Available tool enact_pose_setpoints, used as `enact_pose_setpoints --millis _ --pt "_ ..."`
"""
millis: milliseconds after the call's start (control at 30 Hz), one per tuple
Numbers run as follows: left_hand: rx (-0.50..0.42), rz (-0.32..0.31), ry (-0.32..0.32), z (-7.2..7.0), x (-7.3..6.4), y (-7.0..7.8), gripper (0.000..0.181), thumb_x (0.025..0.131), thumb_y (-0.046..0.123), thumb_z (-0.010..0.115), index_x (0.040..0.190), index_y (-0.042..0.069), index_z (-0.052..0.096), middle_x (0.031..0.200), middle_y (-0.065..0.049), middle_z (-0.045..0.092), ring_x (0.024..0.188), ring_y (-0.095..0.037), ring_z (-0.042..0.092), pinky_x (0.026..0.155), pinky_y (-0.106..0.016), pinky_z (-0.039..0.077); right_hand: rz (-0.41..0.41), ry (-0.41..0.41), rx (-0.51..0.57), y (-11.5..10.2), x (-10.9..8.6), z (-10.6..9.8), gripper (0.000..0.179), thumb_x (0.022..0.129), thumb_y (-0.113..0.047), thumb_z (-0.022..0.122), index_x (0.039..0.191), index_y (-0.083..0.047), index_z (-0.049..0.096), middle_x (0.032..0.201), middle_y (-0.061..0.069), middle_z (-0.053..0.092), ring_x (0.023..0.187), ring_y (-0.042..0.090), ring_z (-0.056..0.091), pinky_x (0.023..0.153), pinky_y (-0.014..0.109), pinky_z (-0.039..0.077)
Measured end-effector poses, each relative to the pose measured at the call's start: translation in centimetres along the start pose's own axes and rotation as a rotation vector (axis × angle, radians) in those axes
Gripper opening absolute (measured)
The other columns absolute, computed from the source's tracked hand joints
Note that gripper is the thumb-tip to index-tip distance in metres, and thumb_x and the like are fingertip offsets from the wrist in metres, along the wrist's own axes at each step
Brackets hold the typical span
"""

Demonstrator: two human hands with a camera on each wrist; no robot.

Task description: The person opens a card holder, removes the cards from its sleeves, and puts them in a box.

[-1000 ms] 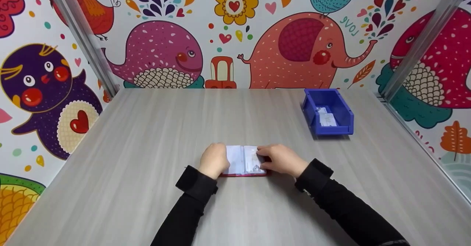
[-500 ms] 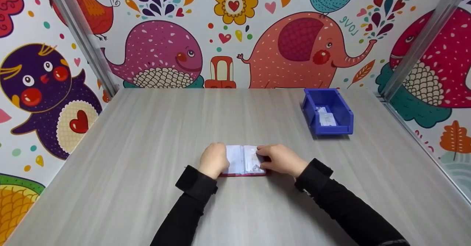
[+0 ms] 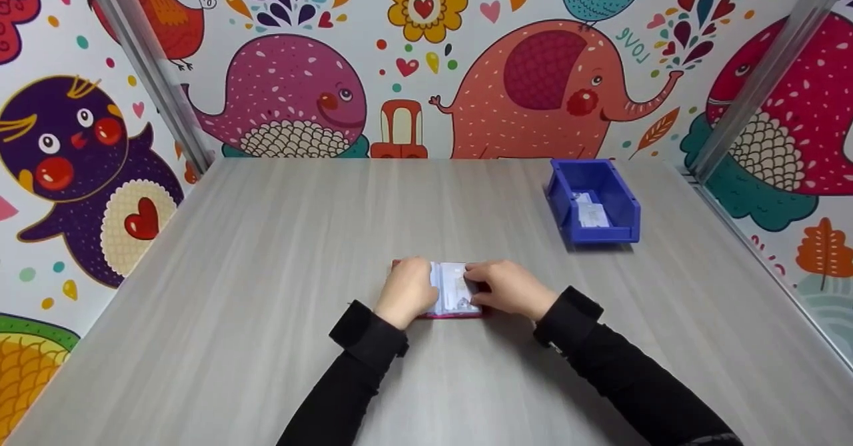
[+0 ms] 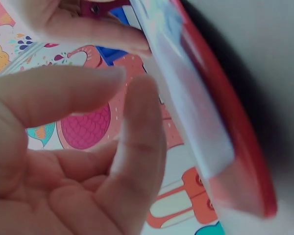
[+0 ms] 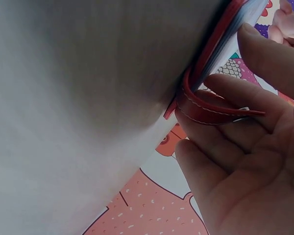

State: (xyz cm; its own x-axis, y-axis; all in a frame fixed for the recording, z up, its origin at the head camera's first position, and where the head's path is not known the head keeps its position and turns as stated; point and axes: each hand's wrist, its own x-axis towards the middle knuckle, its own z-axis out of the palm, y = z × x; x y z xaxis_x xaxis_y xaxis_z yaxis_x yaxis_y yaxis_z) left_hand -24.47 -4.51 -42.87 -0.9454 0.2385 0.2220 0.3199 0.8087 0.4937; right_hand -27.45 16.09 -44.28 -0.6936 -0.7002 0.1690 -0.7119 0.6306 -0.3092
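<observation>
An opened red card holder (image 3: 457, 287) with clear sleeves lies on the table in the head view. My right hand (image 3: 512, 289) grips its right edge, the thumb on the sleeves. In the right wrist view the red strap (image 5: 208, 110), stitched in a pale thread, sticks out against the fingers. My left hand (image 3: 408, 290) is over the left half and covers much of it. Thumb and forefinger of the left hand (image 4: 83, 147) are bent close together with nothing seen between them, beside the red cover (image 4: 230, 103) in the left wrist view.
A blue bin (image 3: 603, 234) stands at the back right of the wood-grain table (image 3: 300, 219), with white cards (image 3: 592, 215) inside. Walls printed with cartoon animals (image 3: 293, 99) enclose the back and sides.
My left hand has moved right from the left edge of the card holder over its left sleeve, baring the red upper left corner. The right hand keeps its place.
</observation>
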Motion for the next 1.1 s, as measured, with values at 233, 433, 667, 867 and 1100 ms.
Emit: enact_pose_setpoints --millis 233,433,667,867,1100 --pt "-0.072 -0.007 -0.049 0.4 0.3 0.5 0.012 0.071 -0.006 0.06 0.064 0.002 0.054 0.064 -0.003 0.047 0.062 -0.021 0.042 0.058 -0.038 0.04 -0.019 0.0 -0.002 0.2 0.0 -0.1 0.03 0.08 -0.005 0.079 0.108 0.003 0.071 0.121 0.022 0.065 0.11 0.035 0.063 0.093 0.045 0.05" --pt "-0.119 -0.053 -0.068 0.6 0.5 0.5 0.007 0.073 -0.007 0.06 0.076 -0.002 0.064 0.074 -0.009 0.061 0.069 -0.025 0.054 0.067 -0.041 0.049 -0.039 -0.011 -0.008 0.3 0.0 -0.1 0.031 0.079 -0.002 0.078 0.109 0.004 0.07 0.121 0.024 0.065 0.11 0.037 0.063 0.093 0.045 0.05" --pt "-0.13 -0.061 -0.049 1.2 0.7 0.2 0.027 0.069 -0.009 0.055 0.057 0.011 0.041 0.06 0.001 0.037 0.06 -0.018 0.037 0.056 -0.032 0.034 -0.036 -0.02 -0.002 0.2 -0.2 -0.1 0.035 0.079 -0.001 0.078 0.113 0.006 0.069 0.123 0.025 0.063 0.113 0.037 0.062 0.096 0.046 0.049" --pt "-0.141 -0.076 -0.055 1.4 0.7 0.2 0.031 0.069 -0.009 0.054 0.056 0.013 0.037 0.06 0.001 0.034 0.061 -0.019 0.035 0.056 -0.032 0.032 -0.046 -0.013 0.001 0.2 -0.3 -0.1 0.036 0.079 -0.001 0.078 0.113 0.007 0.069 0.124 0.026 0.062 0.113 0.038 0.061 0.096 0.046 0.048" --pt "-0.143 -0.098 -0.07 1.3 0.8 0.3 0.031 0.068 -0.008 0.055 0.055 0.014 0.038 0.058 0.002 0.035 0.059 -0.019 0.036 0.054 -0.031 0.032 -0.041 -0.015 -0.006 0.1 -0.4 -0.1 0.037 0.08 0.0 0.077 0.115 0.007 0.068 0.125 0.026 0.062 0.114 0.039 0.061 0.097 0.047 0.048"
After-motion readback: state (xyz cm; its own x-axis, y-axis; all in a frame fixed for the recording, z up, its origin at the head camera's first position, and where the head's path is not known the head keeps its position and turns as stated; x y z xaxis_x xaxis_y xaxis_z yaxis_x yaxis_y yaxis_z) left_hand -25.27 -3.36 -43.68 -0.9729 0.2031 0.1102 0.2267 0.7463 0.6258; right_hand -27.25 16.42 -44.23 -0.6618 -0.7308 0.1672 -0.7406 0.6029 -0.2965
